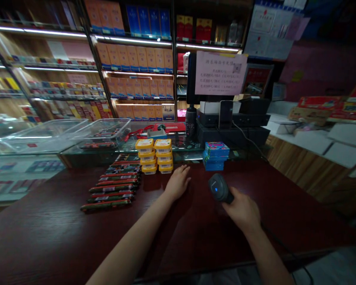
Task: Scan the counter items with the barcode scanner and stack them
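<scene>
Apparently a holding step: one scanner (pixel 218 187), grasped in right hand (pixel 243 209); left hand (pixel 178 183), empty, was beside stacked yellow tubs (pixel 154 156); any pickup needed curled fingers.

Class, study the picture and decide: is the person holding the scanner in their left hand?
No, the right hand grips the scanner, while the left hand is beside the stacked yellow tubs.
</scene>
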Available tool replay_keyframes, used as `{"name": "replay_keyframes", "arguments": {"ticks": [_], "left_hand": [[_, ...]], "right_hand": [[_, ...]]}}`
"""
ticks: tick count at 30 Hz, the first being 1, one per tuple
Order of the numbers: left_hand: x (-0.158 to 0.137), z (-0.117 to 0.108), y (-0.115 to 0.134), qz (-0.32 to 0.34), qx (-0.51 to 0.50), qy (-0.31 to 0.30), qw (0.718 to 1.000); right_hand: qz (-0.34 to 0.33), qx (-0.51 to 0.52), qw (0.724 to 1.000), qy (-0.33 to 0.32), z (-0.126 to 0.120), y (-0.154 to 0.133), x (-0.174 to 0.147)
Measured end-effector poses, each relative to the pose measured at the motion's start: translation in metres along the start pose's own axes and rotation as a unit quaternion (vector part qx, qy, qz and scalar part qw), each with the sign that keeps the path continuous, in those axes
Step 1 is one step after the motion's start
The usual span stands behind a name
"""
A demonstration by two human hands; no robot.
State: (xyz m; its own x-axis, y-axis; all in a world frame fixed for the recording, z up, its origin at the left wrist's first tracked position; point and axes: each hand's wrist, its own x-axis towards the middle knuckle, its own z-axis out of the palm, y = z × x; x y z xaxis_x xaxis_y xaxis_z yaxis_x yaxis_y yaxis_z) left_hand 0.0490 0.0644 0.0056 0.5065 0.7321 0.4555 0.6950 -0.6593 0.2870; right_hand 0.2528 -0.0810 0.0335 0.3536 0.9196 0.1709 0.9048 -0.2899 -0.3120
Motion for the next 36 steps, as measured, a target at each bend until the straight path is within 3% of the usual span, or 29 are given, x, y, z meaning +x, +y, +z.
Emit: {"name": "replay_keyframes", "arguments": {"ticks": [8,15,20,24,27,29,31,33,34,36], "left_hand": [[0.086,0.017,0.051,0.054,-0.013,0.036,0.998],[0.136,0.032,0.079,0.049,0.073,0.002,0.996],[0.140,0.029,0.079,0.060,0.157,0.038,0.985],[0.139,0.009,0.074,0.129,0.210,0.036,0.969],[0.128,-0.008,0.067,0.151,0.192,0.066,0.967],[0.114,-0.015,0.062,0.112,0.133,0.120,0.977],[0.093,-0.015,0.057,0.018,0.023,0.196,0.980],[0.067,-0.008,0.054,-0.126,-0.146,0.263,0.945],[0.054,-0.003,0.052,-0.205,-0.251,0.276,0.905],[0.028,0.009,0.050,-0.355,-0.479,0.246,0.764]], "right_hand": [[0.029,-0.011,0.999,-0.015,-0.005,0.029,0.002],[0.032,-0.005,0.999,-0.010,-0.008,0.038,0.004],[0.044,0.003,0.999,-0.018,-0.008,0.043,0.005],[0.045,0.001,0.999,-0.008,-0.009,0.044,0.005],[0.052,0.000,0.999,-0.004,-0.009,0.044,0.005],[0.049,0.005,0.999,0.002,-0.008,0.045,0.005],[0.039,0.008,0.999,0.011,-0.008,0.044,0.004],[0.028,0.009,0.999,0.019,-0.008,0.042,0.002],[0.024,0.008,0.999,0.020,-0.008,0.040,0.001],[0.016,0.006,1.000,0.016,-0.007,0.035,-0.001]]}}
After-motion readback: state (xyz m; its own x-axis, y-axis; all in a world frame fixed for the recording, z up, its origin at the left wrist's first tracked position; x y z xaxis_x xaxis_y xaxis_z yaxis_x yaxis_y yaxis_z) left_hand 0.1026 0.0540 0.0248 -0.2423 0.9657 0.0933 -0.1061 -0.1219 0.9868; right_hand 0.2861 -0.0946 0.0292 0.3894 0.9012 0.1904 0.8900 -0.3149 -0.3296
